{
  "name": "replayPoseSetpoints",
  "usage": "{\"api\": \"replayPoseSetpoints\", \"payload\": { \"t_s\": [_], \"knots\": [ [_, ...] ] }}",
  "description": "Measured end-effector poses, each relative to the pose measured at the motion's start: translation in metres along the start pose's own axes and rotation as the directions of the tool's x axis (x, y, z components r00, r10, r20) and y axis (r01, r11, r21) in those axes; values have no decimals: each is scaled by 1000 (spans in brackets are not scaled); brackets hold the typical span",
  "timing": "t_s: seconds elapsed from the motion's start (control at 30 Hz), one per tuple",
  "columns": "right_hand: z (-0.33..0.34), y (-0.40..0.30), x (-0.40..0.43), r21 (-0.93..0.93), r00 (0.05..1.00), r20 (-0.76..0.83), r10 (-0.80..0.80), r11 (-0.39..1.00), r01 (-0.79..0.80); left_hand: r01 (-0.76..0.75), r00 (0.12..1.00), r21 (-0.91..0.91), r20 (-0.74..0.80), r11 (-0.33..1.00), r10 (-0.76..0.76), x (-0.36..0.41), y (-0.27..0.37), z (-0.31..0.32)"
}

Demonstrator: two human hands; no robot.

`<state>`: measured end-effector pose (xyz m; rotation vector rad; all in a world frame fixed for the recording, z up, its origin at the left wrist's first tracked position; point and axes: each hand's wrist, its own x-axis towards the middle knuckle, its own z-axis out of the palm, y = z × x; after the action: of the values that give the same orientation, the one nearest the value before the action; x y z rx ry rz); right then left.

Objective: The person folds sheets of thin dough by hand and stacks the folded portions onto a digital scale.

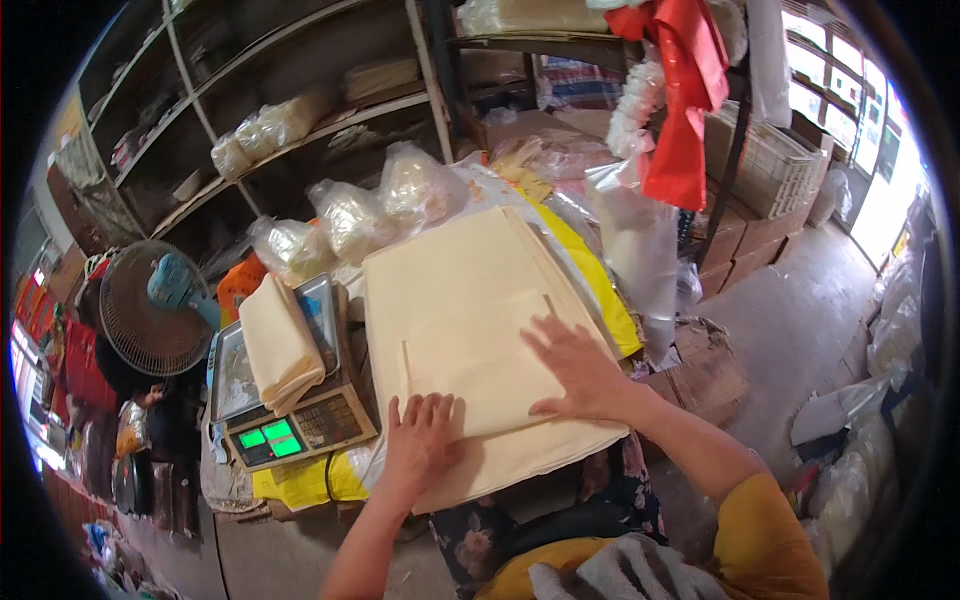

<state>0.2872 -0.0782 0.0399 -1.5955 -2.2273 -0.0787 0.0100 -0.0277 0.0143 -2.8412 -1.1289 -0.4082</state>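
Observation:
A broad stack of thin cream-coloured sheets [450,285] lies before me, its front edge near my lap. On it, the upper sheet is folded into a flat packet [476,367]. The fingers of my left hand [421,439] rest apart on the packet's front left corner. My right hand [577,367], slightly blurred, spreads over its right side; whether the palm presses down, I cannot tell. Neither hand grips anything. Left of the stack, a folded cream bundle [281,341] lies on the metal pan of a digital weighing scale [307,427] with lit green displays.
Clear plastic bags [349,217] of pale goods stand behind the stack. A fan [155,307] is beyond the scale. Red plastic bags [679,112] and clear bags [637,247] hang at the right. Shelving [322,131] rises behind; cardboard boxes [739,240] stand right.

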Motion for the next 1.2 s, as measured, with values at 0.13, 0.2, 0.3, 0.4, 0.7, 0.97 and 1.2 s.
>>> {"api": "replayPoseSetpoints", "payload": {
  "t_s": [0.13,0.2,0.3,0.4,0.7,0.97,1.2],
  "knots": [
    [10,31,-9,-55,953,253,-165,981,184,-155,987,-45,-41,987,154,5,-37,-1],
    [3,46,-16,168,944,289,-158,979,112,25,996,-373,-72,927,-56,0,-45,-8],
    [-2,53,-1,380,943,332,28,911,-160,181,964,-587,-54,789,-262,2,-60,6],
    [10,59,20,340,819,346,458,752,-564,316,747,-748,-184,584,-639,57,-31,6],
    [32,33,37,-184,972,-233,-29,983,-14,335,936,-103,-77,937,-343,77,-37,56],
    [17,-22,31,-273,929,249,276,940,-206,-105,542,-982,78,-159,-837,32,-32,51],
    [7,-66,-9,228,994,105,-22,974,-3,179,773,-984,143,-4,-619,-1,13,3]
  ]
}}
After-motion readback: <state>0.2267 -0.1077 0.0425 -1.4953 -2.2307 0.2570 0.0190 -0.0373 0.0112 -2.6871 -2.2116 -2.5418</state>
